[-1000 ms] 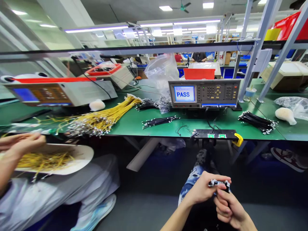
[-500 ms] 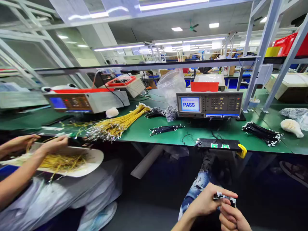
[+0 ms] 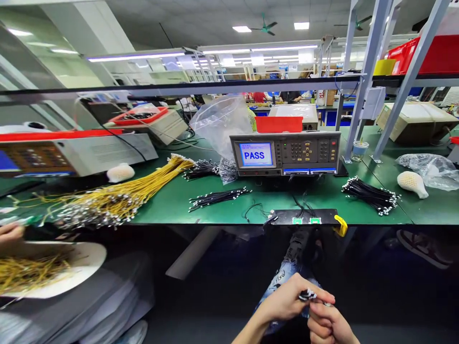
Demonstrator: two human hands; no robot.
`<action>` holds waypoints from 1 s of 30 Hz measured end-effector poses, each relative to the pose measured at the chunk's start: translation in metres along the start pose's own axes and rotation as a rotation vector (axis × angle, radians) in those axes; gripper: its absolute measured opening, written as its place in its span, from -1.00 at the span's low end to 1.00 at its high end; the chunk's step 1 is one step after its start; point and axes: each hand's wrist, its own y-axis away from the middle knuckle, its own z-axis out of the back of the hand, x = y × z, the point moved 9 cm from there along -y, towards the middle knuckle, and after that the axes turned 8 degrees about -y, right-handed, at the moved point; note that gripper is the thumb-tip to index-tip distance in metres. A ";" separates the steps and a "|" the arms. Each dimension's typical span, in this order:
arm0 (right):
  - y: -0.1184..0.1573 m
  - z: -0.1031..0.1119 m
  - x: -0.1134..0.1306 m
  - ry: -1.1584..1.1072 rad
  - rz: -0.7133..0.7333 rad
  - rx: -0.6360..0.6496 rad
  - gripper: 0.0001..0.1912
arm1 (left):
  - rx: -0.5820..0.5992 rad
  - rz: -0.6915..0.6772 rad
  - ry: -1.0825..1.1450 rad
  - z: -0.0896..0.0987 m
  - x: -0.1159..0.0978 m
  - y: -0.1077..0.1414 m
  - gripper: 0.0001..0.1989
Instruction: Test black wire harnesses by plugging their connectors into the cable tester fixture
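Left hand point(image 3: 283, 300) and right hand point(image 3: 326, 325) clenched together, pinching a small black wire connector point(image 3: 307, 295) between them; farther out at twelve o'clock, a black test fixture point(image 3: 303, 216) on the green workbench point(image 3: 168, 212), then a wire tester point(image 3: 285, 153) showing PASS.

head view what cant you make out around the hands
connector: head view, mostly covered by the fingers of the left hand and right hand
co-worker's hand: head view, cut off by the left edge
green socket: head view, too small to make out detail
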 end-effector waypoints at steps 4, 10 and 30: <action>0.005 -0.004 0.016 -0.070 0.040 0.063 -0.24 | -0.094 0.097 0.139 0.011 0.011 -0.002 -0.63; 0.015 -0.010 0.026 -0.082 0.093 0.216 -0.33 | -0.171 0.159 0.257 -0.001 0.024 -0.013 -0.41; -0.012 -0.007 0.014 -0.006 -0.143 0.142 -0.42 | -0.202 0.090 0.318 0.014 0.034 0.012 -0.26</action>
